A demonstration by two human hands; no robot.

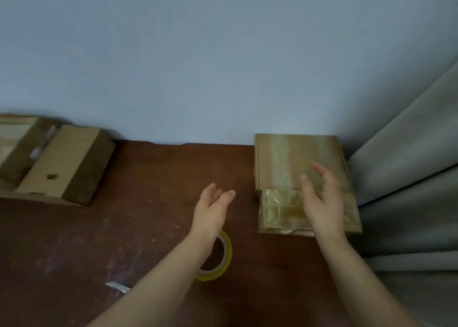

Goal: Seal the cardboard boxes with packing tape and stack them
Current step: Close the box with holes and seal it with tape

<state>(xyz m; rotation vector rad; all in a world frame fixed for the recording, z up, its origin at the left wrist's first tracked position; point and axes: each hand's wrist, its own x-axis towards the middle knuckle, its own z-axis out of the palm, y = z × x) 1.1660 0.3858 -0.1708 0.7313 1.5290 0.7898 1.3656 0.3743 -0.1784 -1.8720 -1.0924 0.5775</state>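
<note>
pale blue wall (pixel 223 54): plain, filling the view from 10 through 12 to 2 o'clock
dark red-brown wooden worktop (pixel 148 190): scuffed with pale marks, spread across 4 to 8 o'clock, far edge against the wall
grey curtain (pixel 409 178): hanging in folds at 3 o'clock, just beside the worktop's right edge
plain brown cardboard box (pixel 62 163): at 9 o'clock, angled, lying on flattened cardboard (pixel 12 133), small hole in its top face
taped brown cardboard box (pixel 280 158): at 2 o'clock on the worktop, back edge at the wall; clear tape down its top, wrinkled glossy tape over its near end
right hand (pixel 322 203): over the near end of the taped box, grip wide, fingers loosely spread, holding nothing; contact with the box not clear
left hand (pixel 210 210): near centre, above bare worktop just left of the taped box, grip wide, fingers straight, palm turned right, holding nothing
yellow-rimmed roll of clear packing tape (pixel 226 252): at 6 o'clock, flat on the worktop, partly under the left forearm
small silvery blade (pixel 117 286): at 7 o'clock on the worktop, blurred
</note>
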